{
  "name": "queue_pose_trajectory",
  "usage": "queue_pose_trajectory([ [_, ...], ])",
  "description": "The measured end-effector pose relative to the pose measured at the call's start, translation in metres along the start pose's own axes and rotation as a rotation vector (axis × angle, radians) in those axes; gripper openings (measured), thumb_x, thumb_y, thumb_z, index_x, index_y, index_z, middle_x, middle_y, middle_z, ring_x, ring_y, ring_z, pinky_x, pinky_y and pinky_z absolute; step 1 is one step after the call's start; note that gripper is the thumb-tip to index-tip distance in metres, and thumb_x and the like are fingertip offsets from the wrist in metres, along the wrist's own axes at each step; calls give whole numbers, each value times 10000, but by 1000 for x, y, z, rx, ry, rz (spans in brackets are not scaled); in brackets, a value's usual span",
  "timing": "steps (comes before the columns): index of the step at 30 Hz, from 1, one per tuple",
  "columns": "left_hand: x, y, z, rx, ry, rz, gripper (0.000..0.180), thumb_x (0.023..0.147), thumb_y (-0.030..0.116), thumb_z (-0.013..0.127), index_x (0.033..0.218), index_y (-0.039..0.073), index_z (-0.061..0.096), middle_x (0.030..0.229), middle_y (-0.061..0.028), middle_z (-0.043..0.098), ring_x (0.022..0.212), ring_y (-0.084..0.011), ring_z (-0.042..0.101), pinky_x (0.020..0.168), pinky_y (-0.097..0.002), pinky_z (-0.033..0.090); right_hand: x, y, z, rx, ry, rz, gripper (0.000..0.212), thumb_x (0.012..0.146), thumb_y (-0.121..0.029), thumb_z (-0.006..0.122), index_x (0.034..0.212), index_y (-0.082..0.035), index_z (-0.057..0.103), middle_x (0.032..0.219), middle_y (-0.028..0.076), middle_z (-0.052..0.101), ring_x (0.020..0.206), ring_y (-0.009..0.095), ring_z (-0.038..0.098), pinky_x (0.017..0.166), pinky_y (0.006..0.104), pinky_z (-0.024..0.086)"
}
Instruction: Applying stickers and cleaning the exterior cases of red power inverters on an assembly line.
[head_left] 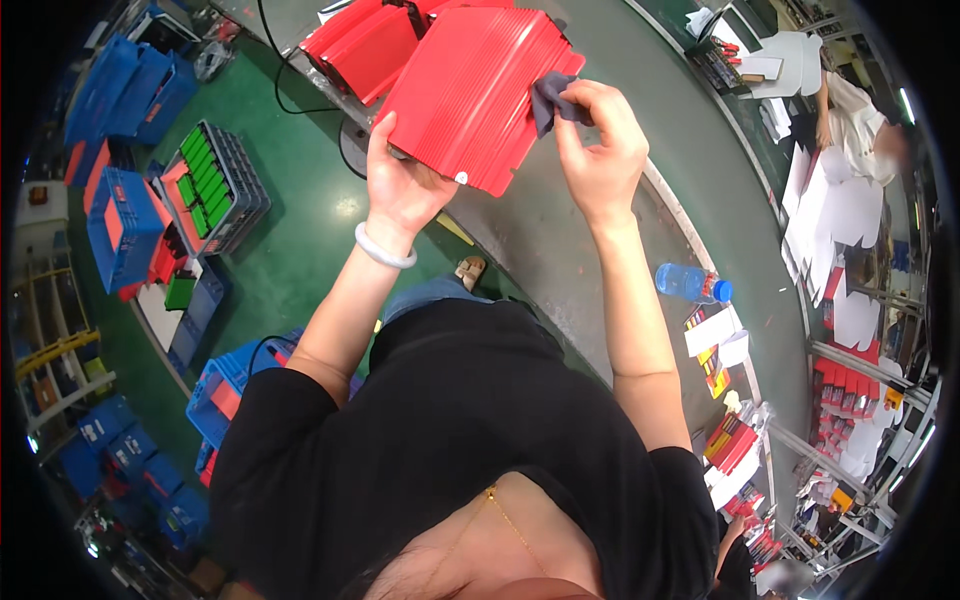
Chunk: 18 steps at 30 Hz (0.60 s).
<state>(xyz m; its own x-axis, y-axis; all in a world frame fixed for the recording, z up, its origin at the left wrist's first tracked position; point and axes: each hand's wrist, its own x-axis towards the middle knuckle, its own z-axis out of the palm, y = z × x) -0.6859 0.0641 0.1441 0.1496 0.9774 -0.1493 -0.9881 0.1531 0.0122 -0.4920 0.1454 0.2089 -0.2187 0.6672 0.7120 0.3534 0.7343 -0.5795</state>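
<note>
A red ribbed metal casing is held up in front of me, tilted, above the edge of the grey workbench. My left hand grips its near left corner, thumb on top and fingers underneath, with a pale bangle on the wrist. At the casing's right edge, my right hand pinches a dark grey cloth that touches the ribbed side. More red casings stand just behind it at the far end of the bench, partly hidden by the held one.
On the grey workbench, a water bottle lies to the right beside small printed boxes. Blue crates and a grey crate with green parts stand on the left. Another person is at the far right.
</note>
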Motion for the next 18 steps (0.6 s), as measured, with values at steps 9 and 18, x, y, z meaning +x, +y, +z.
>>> queue_pose_trajectory([
  [9, 5, -2, 14, 50, 30, 84, 617, 870, 426, 546, 1369, 86, 416, 1372, -131, 477, 1240, -313, 474, 1050, -496, 366, -22, -7, 12, -57, -83, 61, 157, 715, -28, 670, 870, -48, 657, 892, 99, 616, 765, 252, 638, 650, 322, 516],
  [18, 1, 2, -3, 303, 42, 228, 614, 815, 266, 641, 1349, 61, 416, 1319, -112, 515, 1216, -295, 490, 1045, -468, 383, -25, 20, 6, 328, 58, 326, 145, 809, 90, 590, 935, 18, 595, 902, 50, 622, 771, 131, 602, 706, 250, 500],
])
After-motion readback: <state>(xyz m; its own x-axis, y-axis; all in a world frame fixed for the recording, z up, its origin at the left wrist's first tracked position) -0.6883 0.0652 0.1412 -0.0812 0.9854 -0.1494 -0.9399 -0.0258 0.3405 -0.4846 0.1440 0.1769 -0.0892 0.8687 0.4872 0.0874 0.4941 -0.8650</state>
